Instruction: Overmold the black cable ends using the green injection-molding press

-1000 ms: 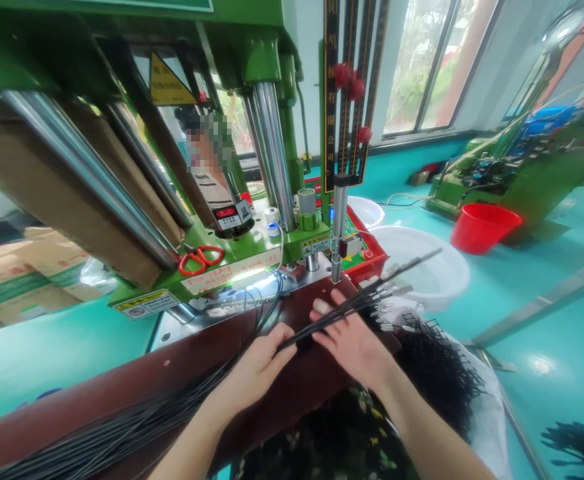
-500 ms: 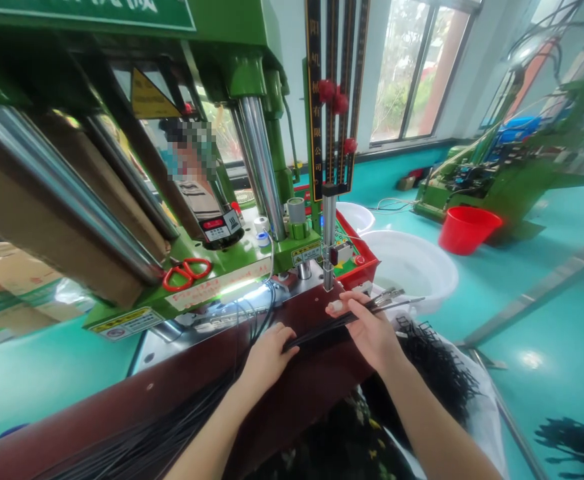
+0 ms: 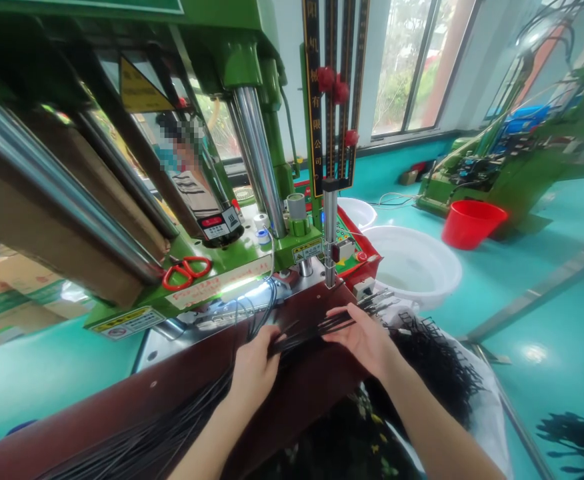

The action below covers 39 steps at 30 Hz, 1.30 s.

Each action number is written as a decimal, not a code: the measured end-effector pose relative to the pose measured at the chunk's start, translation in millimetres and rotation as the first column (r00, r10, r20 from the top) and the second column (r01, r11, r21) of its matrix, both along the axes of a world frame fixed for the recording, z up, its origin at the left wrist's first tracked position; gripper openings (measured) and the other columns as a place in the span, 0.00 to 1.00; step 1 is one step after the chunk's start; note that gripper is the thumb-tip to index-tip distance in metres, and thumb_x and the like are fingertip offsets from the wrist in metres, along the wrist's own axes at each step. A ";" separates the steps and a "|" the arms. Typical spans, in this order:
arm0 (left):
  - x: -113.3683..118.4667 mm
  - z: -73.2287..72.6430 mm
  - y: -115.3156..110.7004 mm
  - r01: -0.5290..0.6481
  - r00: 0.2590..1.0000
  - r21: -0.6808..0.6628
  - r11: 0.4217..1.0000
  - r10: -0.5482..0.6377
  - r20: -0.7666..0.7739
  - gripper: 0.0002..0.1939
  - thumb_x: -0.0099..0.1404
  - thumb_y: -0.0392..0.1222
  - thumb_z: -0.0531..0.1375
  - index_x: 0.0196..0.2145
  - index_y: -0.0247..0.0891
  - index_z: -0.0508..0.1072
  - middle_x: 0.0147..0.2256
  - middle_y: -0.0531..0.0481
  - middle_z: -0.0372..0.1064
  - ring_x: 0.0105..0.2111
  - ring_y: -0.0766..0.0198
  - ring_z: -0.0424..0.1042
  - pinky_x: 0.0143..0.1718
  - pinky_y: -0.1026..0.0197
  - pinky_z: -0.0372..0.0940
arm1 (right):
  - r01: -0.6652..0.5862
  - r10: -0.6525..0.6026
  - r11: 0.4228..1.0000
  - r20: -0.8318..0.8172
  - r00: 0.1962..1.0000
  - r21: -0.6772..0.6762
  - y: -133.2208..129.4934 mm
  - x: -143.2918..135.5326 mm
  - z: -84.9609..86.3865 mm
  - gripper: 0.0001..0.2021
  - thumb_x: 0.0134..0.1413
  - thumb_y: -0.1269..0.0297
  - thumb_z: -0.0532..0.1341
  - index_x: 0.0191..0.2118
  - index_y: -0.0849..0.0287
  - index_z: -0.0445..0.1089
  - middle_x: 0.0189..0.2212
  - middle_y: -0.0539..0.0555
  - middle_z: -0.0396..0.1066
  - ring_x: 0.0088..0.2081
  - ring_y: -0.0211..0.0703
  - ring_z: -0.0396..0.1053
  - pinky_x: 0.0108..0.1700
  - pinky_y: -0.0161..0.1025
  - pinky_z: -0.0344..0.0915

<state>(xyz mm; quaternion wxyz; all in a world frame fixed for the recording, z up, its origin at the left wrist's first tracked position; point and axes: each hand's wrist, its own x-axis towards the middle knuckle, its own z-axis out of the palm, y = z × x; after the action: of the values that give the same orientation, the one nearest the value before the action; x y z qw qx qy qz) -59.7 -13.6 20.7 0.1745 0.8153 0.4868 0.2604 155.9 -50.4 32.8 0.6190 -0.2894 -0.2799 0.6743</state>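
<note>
My left hand is closed around a bundle of thin black cables above the dark red tabletop. Farther along the same bundle, my right hand has its fingers curled about the cables near their ends. Bare, metallic-looking tips stick out past my right hand. More long black cables lie along the table under my left forearm. Just behind my left hand, several thin dark wires loop down from the green press.
Orange-handled scissors rest on the press ledge. A red control box and a white tub stand beyond my right hand. Black moulded pieces fill a white sack at right. On the floor is a red bucket.
My left hand has slid left and slightly down along the cables. My right hand has turned more palm-up under the bundle, and the cable tips have drawn back left and fanned out.
</note>
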 end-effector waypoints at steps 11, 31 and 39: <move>31.6 30.7 -14.7 0.259 0.949 -0.268 0.928 -0.297 -0.110 0.12 0.61 0.45 0.51 0.42 0.42 0.64 0.37 0.50 0.70 0.36 0.59 0.69 0.35 0.62 0.59 | 0.082 -0.095 0.987 0.089 0.992 0.137 -8.3 9.9 18.3 0.11 0.54 0.65 0.56 0.42 0.60 0.70 0.37 0.57 0.74 0.46 0.50 0.67 0.54 0.52 0.52; 83.2 46.8 3.7 0.322 0.924 -0.402 0.857 -0.191 0.331 0.11 0.63 0.49 0.47 0.29 0.40 0.59 0.20 0.57 0.63 0.16 0.70 0.60 0.21 0.67 0.56 | 0.422 -0.415 0.904 -0.102 0.904 0.066 -7.5 22.5 0.7 0.05 0.41 0.73 0.66 0.28 0.58 0.70 0.26 0.48 0.70 0.27 0.35 0.67 0.32 0.35 0.65; 83.9 40.8 1.3 0.297 0.931 -0.383 0.875 -0.177 0.318 0.12 0.64 0.50 0.43 0.31 0.41 0.56 0.21 0.56 0.66 0.16 0.69 0.63 0.21 0.66 0.57 | 0.380 -0.380 0.924 -0.016 0.925 0.030 -8.8 20.5 1.5 0.07 0.40 0.69 0.67 0.30 0.59 0.73 0.26 0.49 0.70 0.26 0.36 0.67 0.30 0.37 0.67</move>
<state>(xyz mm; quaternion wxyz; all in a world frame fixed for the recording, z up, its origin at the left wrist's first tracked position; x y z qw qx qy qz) 24.2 -12.4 61.5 0.4438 0.7678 0.3983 0.2345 176.4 -59.2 34.3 0.7440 -0.3247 -0.2263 0.5383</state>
